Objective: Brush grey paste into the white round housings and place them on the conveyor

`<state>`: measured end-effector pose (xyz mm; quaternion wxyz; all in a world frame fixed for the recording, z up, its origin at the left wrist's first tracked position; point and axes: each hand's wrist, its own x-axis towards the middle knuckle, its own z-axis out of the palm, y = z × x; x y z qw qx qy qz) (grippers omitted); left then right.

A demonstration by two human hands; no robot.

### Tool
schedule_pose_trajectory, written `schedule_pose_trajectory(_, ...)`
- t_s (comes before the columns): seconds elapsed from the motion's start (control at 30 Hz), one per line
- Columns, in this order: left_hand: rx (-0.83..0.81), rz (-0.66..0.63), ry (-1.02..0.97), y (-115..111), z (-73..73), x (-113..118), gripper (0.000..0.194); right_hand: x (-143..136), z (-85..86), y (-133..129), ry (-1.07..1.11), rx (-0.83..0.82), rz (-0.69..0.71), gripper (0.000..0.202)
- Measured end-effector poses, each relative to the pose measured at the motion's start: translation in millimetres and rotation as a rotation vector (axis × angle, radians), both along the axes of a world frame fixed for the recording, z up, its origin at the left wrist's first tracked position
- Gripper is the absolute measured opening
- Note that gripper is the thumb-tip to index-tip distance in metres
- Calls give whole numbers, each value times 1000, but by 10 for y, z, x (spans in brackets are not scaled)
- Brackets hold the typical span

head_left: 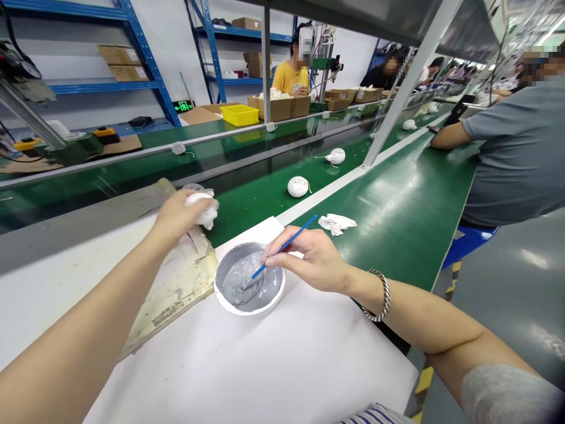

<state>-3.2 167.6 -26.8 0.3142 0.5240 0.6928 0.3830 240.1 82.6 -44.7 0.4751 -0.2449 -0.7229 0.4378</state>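
A white bowl (251, 313) of grey paste stands on white paper (247, 365). My right hand (309, 259), with a twisted bracelet at the wrist, pinches a thin blue stick (289, 239) whose lower end dips into the paste. To the bowl's upper left, my left hand (179, 215) is closed around a crumpled white cloth or tissue (206, 211), beside the green belt. A whitish object, partly hidden, shows just behind that hand. Two white round pieces with thin yellow wires, one nearer (298, 186) and one farther (336, 156), lie on the belt (256, 182).
A crumpled tissue (337, 224) lies right of the bowl on the green table (388, 218). A stained board (185, 282) is at the left. A slanted metal post (397, 100) rises beyond. A person in grey (521, 147) sits at the right; others work farther back.
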Motion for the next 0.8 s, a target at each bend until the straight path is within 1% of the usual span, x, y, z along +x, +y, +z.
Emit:
schedule_pose_trajectory(0.1,112,65,-436,-242,113,-199,39,-6,-23,51,192,-265,26,14)
schedule_pose_trajectory(0.2,173,95,-772,-498,167,-341,38,4,-29,121,331,-420,1,19)
schedule_pose_trajectory(0.27,200,101,-911,-651,156,-395,39,16,-27,161,399,-513,-26,22)
schedule_pose_trajectory(0.33,224,99,-998,-770,113,-423,40,28,-27,186,456,-611,-36,25)
schedule_pose_trajectory(0.43,251,123,-1154,-886,32,-431,40,40,-36,207,511,-740,-53,28)
schedule_pose_trajectory(0.5,244,174,-1266,-934,-3,-424,36,44,-50,219,533,-807,-78,31)
schedule_pose_trajectory(0.6,208,225,-1356,-982,-10,-413,20,45,-74,238,541,-877,-114,36)
schedule_pose_trajectory(0.67,179,207,-1349,-1000,-2,-413,14,49,-88,248,528,-898,-130,37)
schedule_pose_trajectory(0.7,167,192,-1313,-1007,0,-413,16,52,-93,251,517,-899,-129,37)
schedule_pose_trajectory(0.73,161,175,-1241,-1013,0,-413,23,56,-95,252,503,-895,-122,36)
schedule_pose_trajectory(0.8,162,141,-1034,-1026,-10,-401,45,67,-95,251,477,-880,-96,34)
